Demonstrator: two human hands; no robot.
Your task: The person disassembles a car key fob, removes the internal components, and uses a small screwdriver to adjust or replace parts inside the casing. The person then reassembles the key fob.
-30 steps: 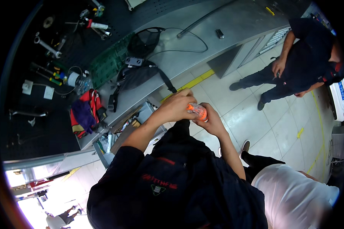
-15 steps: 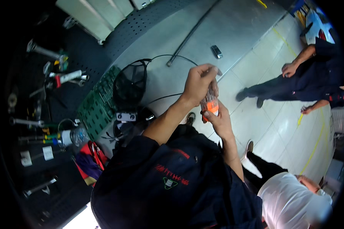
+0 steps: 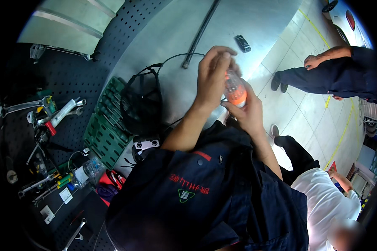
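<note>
A small clear plastic bottle with an orange band and a white end is held in front of my chest. My right hand grips its lower part, thumb along the near side. At the other end, my left hand has its fingers curled around the bottle's top, which they hide. Those left fingers are slightly blurred.
A metal table carries a long rod, a car key fob, a black mesh strap harness and a green tool case. Wrenches lie at left. Two people are on the right.
The bottle and both hands have shifted up in the picture, and more of the orange band shows. The whole view has turned slightly. Both hands stay on the bottle.
</note>
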